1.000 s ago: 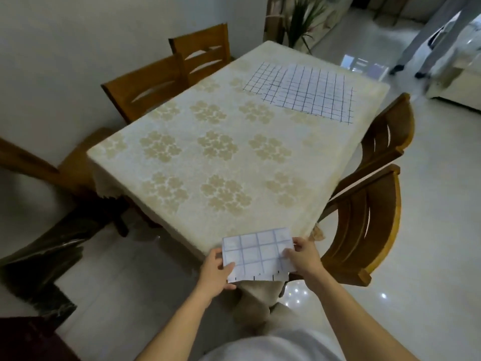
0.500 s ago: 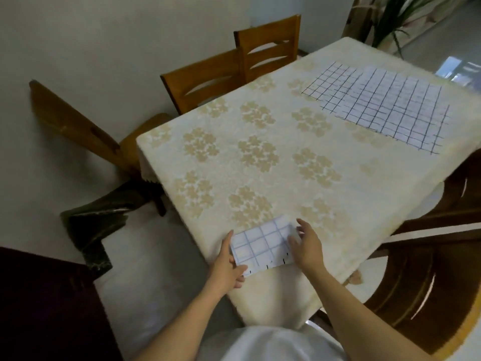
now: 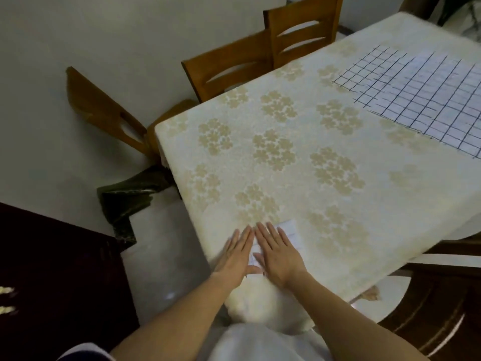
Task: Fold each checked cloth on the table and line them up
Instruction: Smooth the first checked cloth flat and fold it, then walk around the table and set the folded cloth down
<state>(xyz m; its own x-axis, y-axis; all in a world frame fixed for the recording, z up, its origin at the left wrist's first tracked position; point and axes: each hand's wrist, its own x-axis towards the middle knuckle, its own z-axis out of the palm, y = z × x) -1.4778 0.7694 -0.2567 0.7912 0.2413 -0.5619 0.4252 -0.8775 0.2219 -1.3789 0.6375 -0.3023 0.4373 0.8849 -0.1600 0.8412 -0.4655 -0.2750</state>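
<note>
Folded checked cloth [image 3: 292, 231] sits on the desk [image 3: 364, 194] at the corner nearest the person, a small white packet almost wholly covered. The left hand [image 3: 238, 252] and the right hand [image 3: 279, 256] lie side by side on top of it, their forefingers nearly touching. Neither grip pinches anything. Both are spread flat, fingers straight and pointing away from the person, palms pressing the packet down. Only a strip of it shows beyond the right hand's little-finger side, and a sliver shows between the two thumbs. I judge this to be the smoothing of a finished fold.

The coming move turns on where the other piece lies. The spread checked cloth [image 3: 421, 100] is well apart from the folded cloth, ahead of it and to its right, diagonally across the desk. Its edge nearest the folded cloth runs slantwise, not square to the packet. Its right part is cut off by the frame, so its long axis cannot be told. The right hand is on the side nearer to it, though reaching it looks likely to need a lean or a step that way. Once folded, it would probably go just beside the folded cloth to start the row.
</note>
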